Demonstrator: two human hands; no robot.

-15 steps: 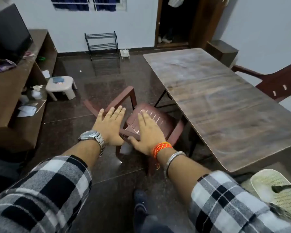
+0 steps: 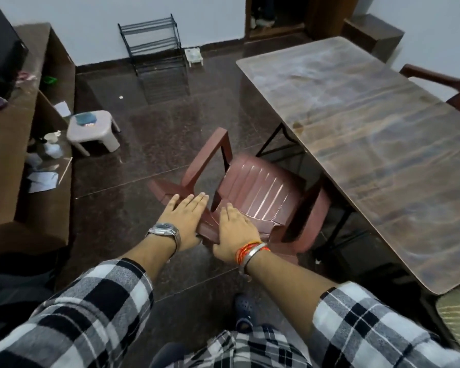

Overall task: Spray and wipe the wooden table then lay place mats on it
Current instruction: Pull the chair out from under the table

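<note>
My left hand (image 2: 184,220) and right hand (image 2: 234,236) both grip the top of the plastic chair (image 2: 252,192), palms flat and thumbs hooked under its backrest. If I shove it carelessly, its arm could knock the table's edge. To the right stands the wooden table (image 2: 377,144), its long axis running away from me toward the far wall.
</note>
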